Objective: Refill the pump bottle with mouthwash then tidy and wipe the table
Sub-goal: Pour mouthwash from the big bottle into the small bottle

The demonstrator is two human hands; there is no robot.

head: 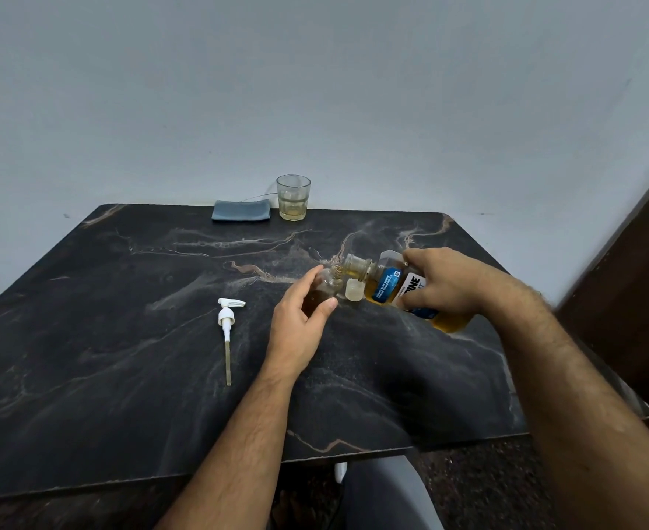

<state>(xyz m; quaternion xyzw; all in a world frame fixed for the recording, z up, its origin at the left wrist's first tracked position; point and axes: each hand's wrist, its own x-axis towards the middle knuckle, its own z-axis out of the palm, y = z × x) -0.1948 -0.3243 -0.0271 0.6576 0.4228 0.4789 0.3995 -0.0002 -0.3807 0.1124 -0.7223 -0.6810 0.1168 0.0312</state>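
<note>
Amber mouthwash bottle [395, 288], right-hand grip [445, 285] wrapped round it, tilts neck-left over small clear pump bottle [325, 290] mid-frame on black marble table [124, 338], left-hand grip [302, 323] clasping that; white pump head [227, 319] lies left.

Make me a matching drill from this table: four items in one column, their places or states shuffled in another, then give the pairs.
Items:
1. pump head
2. folded cloth
3. glass
4. mouthwash bottle

States:
A. tilted in the right hand, pouring
B. upright at the far edge, a little yellowish liquid inside
C. lying flat, tube pointing toward the person
D. blue-grey, at the far edge left of the glass

Pairs: 1-C, 2-D, 3-B, 4-A
</note>
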